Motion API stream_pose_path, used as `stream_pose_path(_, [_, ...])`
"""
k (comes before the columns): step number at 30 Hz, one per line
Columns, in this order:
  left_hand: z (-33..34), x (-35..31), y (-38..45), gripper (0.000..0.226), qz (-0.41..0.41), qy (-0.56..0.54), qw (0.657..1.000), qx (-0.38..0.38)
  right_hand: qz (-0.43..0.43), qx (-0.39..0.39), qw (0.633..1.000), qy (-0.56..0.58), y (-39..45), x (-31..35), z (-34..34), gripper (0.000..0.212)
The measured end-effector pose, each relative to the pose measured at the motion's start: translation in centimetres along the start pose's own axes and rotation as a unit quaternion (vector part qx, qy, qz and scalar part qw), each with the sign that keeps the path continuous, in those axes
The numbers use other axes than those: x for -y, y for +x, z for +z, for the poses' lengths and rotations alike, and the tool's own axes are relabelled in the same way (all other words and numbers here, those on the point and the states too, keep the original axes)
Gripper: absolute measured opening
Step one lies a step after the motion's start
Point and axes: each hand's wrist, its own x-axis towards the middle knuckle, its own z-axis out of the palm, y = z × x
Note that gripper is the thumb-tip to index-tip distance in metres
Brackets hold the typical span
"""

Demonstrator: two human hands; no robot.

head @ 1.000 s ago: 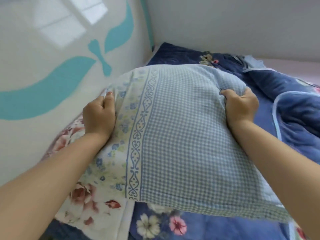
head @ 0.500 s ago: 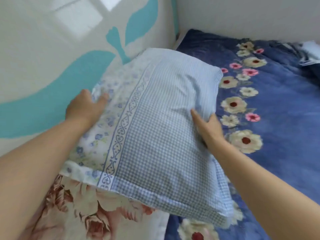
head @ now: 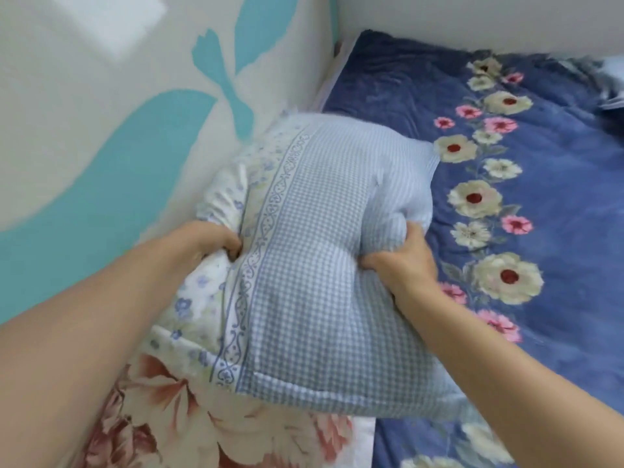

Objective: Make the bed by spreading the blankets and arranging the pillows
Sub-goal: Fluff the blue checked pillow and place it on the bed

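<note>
Head view: fingers of the left hand (head: 216, 239) dig into the blue checked pillow (head: 320, 265) at its left side, and the right hand (head: 401, 261) clenches a fold at its right side. Bunched between both fists, the pillow rests at the bed's head edge against the teal-patterned wall (head: 101, 146), over a rose-print pillow (head: 189, 423), beside the navy floral blanket (head: 506, 197).

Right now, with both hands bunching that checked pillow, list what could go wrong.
1. The left hand and right hand pinch only the cover, so the checked pillow may end up lumpy or creased.
2. Its near edge overlaps the pink floral pillow; tugging could drag that askew.
3. Sliding it might rumple the blue floral blanket.
</note>
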Motion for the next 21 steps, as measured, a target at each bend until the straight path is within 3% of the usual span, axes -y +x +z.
stream_pose_path(2, [-0.7,-2.7,0.4,0.023,0.035,-0.006,0.994,-0.099,-0.069,-0.031,0.996,-0.049,1.0,3.9,-1.4,0.067])
stream_pose_path(4, [-2.5,-5.7,0.2,0.050,0.089,-0.006,0.979,-0.182,-0.138,-0.063,0.985,-0.076,2.0,8.2,-3.1,0.065])
stream_pose_path(12, [-7.4,-16.3,-0.6,0.031,0.284,-0.023,0.913,-0.291,-0.336,-0.232,0.902,-0.140,6.0,18.6,-7.2,0.046])
stream_pose_path(14, [-8.9,-19.6,0.6,0.044,0.319,0.006,0.895,-0.314,-0.337,-0.260,0.895,-0.133,8.5,20.5,-7.7,0.050])
stream_pose_path(17, [-10.0,-22.4,1.8,0.066,0.305,0.101,0.884,-0.341,-0.258,-0.168,0.934,-0.183,12.6,20.8,-7.9,0.063])
stream_pose_path(19, [-8.4,-22.6,2.7,0.066,0.315,0.192,0.882,-0.293,-0.193,-0.122,0.942,-0.246,14.9,19.5,-7.5,0.062])
stream_pose_path(21, [-4.6,-21.2,4.3,0.058,0.317,0.285,0.884,-0.190,-0.142,-0.112,0.942,-0.281,16.2,17.0,-6.6,0.055])
